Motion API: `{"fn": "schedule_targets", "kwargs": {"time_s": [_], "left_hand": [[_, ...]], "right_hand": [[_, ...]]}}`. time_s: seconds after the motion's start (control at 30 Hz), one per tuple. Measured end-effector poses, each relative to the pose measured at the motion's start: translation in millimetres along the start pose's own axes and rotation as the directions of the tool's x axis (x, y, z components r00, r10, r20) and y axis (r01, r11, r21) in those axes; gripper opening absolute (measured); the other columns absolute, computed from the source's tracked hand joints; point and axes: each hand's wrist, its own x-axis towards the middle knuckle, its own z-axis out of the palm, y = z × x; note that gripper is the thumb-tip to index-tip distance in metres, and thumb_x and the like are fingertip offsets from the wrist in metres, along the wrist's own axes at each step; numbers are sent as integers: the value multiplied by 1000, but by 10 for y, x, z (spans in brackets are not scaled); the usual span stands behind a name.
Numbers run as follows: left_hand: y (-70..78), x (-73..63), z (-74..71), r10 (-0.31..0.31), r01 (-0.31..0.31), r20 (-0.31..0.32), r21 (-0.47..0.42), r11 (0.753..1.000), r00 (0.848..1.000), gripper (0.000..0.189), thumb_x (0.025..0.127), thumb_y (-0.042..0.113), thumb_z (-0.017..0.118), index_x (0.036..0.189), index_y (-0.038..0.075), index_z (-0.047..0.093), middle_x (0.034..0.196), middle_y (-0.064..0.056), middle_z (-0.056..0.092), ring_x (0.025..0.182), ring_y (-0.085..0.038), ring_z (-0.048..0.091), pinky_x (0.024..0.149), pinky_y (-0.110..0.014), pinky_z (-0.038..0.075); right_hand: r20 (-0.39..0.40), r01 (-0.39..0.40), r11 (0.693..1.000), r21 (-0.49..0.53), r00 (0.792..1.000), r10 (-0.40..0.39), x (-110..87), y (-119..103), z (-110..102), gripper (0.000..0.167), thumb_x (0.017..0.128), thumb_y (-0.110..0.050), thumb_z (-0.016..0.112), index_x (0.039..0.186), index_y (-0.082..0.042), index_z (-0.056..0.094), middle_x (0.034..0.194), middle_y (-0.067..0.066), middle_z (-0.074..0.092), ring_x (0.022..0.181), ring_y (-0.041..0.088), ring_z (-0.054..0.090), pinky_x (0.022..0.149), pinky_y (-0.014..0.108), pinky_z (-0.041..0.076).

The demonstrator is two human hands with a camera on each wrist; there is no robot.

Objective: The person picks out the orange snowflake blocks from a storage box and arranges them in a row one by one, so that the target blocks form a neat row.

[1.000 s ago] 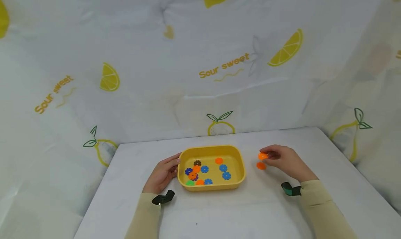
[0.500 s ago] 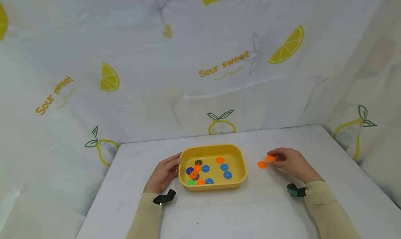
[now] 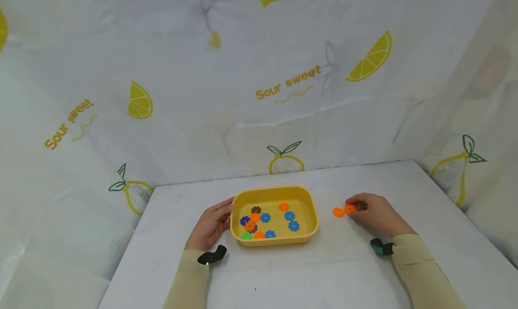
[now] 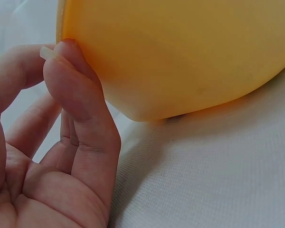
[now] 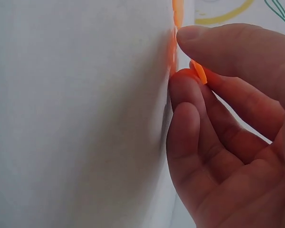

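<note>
My left hand (image 3: 209, 226) holds the left end of a yellow plastic tray (image 3: 275, 243). In the left wrist view, thumb and fingers are at the edge of the tray's wall (image 4: 190, 57). Right of the tray, my right hand (image 3: 377, 213) pinches an orange snowflake disc (image 3: 349, 208) low over the table. A second orange snowflake disc (image 3: 338, 212) lies flat just left of it, their edges close together. The right wrist view shows the held disc (image 5: 199, 72) mostly hidden by fingers and thumb.
Inside the tray lie several snowflake discs: a brown one (image 3: 256, 209), a green one (image 3: 247, 236), blue ones (image 3: 289, 216), orange ones (image 3: 283, 207) and dark purple ones. The white table (image 3: 299, 277) meets a lemon-printed cloth (image 3: 202, 138) at the back and sides.
My right hand has moved right and lowered the pinched orange disc from behind the other disc to beside it. The left hand and the tray stay in place.
</note>
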Motion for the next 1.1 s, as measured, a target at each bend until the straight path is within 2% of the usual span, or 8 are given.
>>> {"fn": "schedule_targets", "kwargs": {"time_s": [0.27, 0.57, 0.87, 1.1], "left_hand": [[-3, 8, 2, -8, 8, -3, -7, 1000, 1000, 53, 98, 31, 81, 148, 15, 68, 144, -9, 71, 94, -14, 68, 86, -23, 63], [10, 11, -8, -14, 14, -14, 1, 1000, 1000, 55, 96, 32, 83, 147, 17, 69, 143, -8, 71, 92, -14, 68, 85, -21, 62], [17, -19, -18, -16, 16, -13, 2, 1000, 1000, 54, 98, 32, 82, 148, 17, 68, 146, -8, 70, 96, -15, 68, 87, -22, 62], [31, -11, 26, -13, 13, -3, 11, 1000, 1000, 52, 97, 35, 82, 145, 19, 70, 146, -8, 70, 99, -17, 68, 88, -22, 62]], "right_hand": [[17, -37, 999, -4, 999, 37, 17, -3, 24, 33, 97, -20, 80, 126, -6, 75, 112, 10, 72, 99, 25, 61, 84, 35, 54], [11, -8, 1000, 7, 1000, 8, 19, -16, 32, 32, 95, -20, 81, 124, -7, 76, 111, 8, 72, 100, 23, 62, 85, 37, 54], [33, -18, 1000, -5, 999, 18, 31, -11, 54, 34, 95, -22, 82, 126, -9, 76, 114, 7, 71, 102, 23, 62, 86, 36, 54], [32, -9, 1000, -10, 999, 9, -14, 1, 1, 39, 96, -28, 81, 128, -8, 75, 118, 9, 73, 104, 23, 63, 85, 36, 54]]}}
